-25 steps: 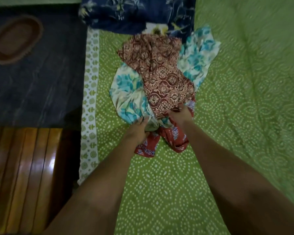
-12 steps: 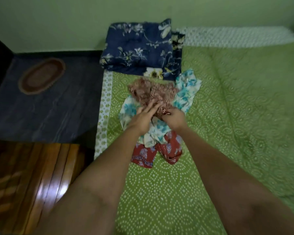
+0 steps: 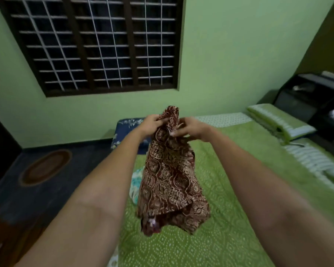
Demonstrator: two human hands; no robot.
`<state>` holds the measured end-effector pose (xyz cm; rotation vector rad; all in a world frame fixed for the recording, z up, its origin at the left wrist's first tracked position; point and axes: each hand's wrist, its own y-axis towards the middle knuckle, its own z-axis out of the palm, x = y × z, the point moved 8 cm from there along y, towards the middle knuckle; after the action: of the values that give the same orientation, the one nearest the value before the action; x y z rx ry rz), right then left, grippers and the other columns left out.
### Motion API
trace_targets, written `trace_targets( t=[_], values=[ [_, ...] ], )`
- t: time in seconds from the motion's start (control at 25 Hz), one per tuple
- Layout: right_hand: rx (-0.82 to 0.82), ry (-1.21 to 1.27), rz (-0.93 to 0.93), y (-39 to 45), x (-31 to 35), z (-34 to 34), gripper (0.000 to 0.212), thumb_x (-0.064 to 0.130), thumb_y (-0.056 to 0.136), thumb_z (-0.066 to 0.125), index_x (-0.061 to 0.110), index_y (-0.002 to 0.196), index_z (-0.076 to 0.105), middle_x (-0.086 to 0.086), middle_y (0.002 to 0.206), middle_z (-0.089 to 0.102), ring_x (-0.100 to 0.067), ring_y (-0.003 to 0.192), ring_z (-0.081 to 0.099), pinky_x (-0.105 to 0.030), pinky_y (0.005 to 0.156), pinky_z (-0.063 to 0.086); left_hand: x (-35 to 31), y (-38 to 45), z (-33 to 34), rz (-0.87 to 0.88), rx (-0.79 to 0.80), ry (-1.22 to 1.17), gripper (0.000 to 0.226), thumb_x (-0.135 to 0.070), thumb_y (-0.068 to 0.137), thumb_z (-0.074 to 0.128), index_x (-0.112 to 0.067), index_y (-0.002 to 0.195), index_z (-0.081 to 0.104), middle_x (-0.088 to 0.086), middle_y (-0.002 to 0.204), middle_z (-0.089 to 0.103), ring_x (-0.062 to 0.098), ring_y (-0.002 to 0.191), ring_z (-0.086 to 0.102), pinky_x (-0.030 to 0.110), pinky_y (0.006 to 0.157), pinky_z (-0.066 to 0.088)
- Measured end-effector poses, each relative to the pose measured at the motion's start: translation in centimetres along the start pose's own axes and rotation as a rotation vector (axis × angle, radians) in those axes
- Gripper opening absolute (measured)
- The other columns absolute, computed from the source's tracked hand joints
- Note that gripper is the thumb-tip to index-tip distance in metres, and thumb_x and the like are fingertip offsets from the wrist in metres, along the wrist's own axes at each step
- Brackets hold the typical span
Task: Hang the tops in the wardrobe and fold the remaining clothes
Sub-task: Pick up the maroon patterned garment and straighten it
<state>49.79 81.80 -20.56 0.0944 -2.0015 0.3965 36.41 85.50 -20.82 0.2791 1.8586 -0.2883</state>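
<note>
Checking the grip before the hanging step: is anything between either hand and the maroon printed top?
Nothing visible. The left hand and right hand both grip the maroon printed top directly at its upper edge, above the bed.

maroon garment (image 3: 170,182) with cream block-print pattern, held up in the air by its bunched top edge, hanging lengthwise above the green bedspread, lower hem flared and crumpled, white and teal floral garment (image 3: 136,182) lying partly hidden behind it

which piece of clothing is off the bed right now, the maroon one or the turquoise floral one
The maroon garment. Both hands, left and right, grip its top and it hangs over the bed; the turquoise floral piece lies on the bed behind it.
</note>
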Motion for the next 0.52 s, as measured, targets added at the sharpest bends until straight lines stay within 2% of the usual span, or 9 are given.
trace_targets(
  t=[0.12, 0.2, 0.28, 0.32, 0.36, 0.4, 0.44, 0.52],
  values=[
    [0.110, -0.139, 0.044, -2.4, -0.9, -0.1, 0.021, 0.018, 0.082, 0.073, 0.015, 0.095, 0.057, -0.002, 0.096, 0.063, -0.019, 0.093, 0.060, -0.028, 0.076, 0.047, -2.9, -1.6, -1.8, 0.010, -0.185, -0.077, 0.033, -0.029, 0.097, 0.052, 0.000, 0.111, 0.061, 0.012, 0.099, 0.069, 0.027, 0.088, 0.067, 0.040, 0.087, 0.054],
    [0.111, -0.179, -0.011, -3.1, -0.8, -0.2, 0.016, 0.018, 0.086, 0.069, 0.014, 0.098, 0.059, -0.005, 0.099, 0.060, -0.021, 0.096, 0.055, -0.028, 0.074, 0.043, -4.5, -2.9, -2.7, 0.029, -0.338, -0.126, 0.032, -0.032, 0.099, 0.048, -0.004, 0.109, 0.061, 0.012, 0.102, 0.068, 0.029, 0.095, 0.066, 0.041, 0.088, 0.053],
    [0.052, -0.113, -0.085, -3.3, -0.2, -0.4, 0.025, 0.019, 0.088, 0.067, 0.014, 0.109, 0.055, -0.007, 0.108, 0.056, -0.022, 0.100, 0.053, -0.027, 0.071, 0.045, -6.3, -4.0, -2.3, 0.039, -0.360, -0.178, 0.026, -0.031, 0.101, 0.044, -0.010, 0.107, 0.058, 0.008, 0.098, 0.066, 0.024, 0.087, 0.066, 0.034, 0.077, 0.054],
    [0.006, -0.070, -0.120, -3.5, 0.4, -0.6, 0.038, 0.022, 0.086, 0.069, 0.016, 0.118, 0.050, -0.005, 0.114, 0.054, -0.023, 0.104, 0.054, -0.027, 0.072, 0.047, -7.1, -4.4, -1.7, 0.039, -0.342, -0.171, 0.024, -0.030, 0.101, 0.043, -0.011, 0.107, 0.056, 0.007, 0.096, 0.065, 0.021, 0.082, 0.065, 0.030, 0.070, 0.053],
    [-0.037, -0.031, -0.147, -3.6, 0.8, -0.7, 0.052, 0.027, 0.084, 0.072, 0.018, 0.126, 0.043, -0.003, 0.117, 0.050, -0.023, 0.107, 0.054, -0.029, 0.073, 0.049, -7.9, -4.8, -1.0, 0.043, -0.322, -0.142, 0.024, -0.030, 0.101, 0.043, -0.011, 0.107, 0.056, 0.007, 0.097, 0.066, 0.020, 0.080, 0.065, 0.029, 0.068, 0.053],
    [-0.076, -0.002, -0.181, -3.7, 1.3, -0.9, 0.059, 0.030, 0.082, 0.073, 0.021, 0.130, 0.040, -0.002, 0.118, 0.048, -0.024, 0.107, 0.055, -0.031, 0.073, 0.051, -8.7, -5.0, -0.6, 0.053, -0.315, -0.105, 0.025, -0.031, 0.101, 0.044, -0.010, 0.107, 0.056, 0.009, 0.101, 0.067, 0.023, 0.084, 0.066, 0.032, 0.073, 0.055],
    [-0.118, 0.022, -0.228, -3.8, 1.7, -1.3, 0.054, 0.030, 0.082, 0.072, 0.023, 0.128, 0.043, -0.002, 0.119, 0.049, -0.024, 0.104, 0.056, -0.031, 0.071, 0.052, -9.2, -5.2, -0.3, 0.070, -0.320, -0.070, 0.026, -0.031, 0.100, 0.045, -0.010, 0.107, 0.058, 0.011, 0.106, 0.067, 0.027, 0.091, 0.066, 0.038, 0.082, 0.054],
    [-0.221, 0.089, -0.320, -4.1, 2.9, -2.5, 0.034, 0.031, 0.087, 0.067, 0.019, 0.115, 0.053, -0.005, 0.114, 0.055, -0.020, 0.093, 0.059, -0.022, 0.063, 0.050, -10.4, -5.8, -0.4, 0.110, -0.353, -0.041, 0.025, -0.029, 0.100, 0.046, -0.010, 0.108, 0.058, 0.016, 0.112, 0.066, 0.031, 0.102, 0.064, 0.045, 0.093, 0.051]
  ],
)
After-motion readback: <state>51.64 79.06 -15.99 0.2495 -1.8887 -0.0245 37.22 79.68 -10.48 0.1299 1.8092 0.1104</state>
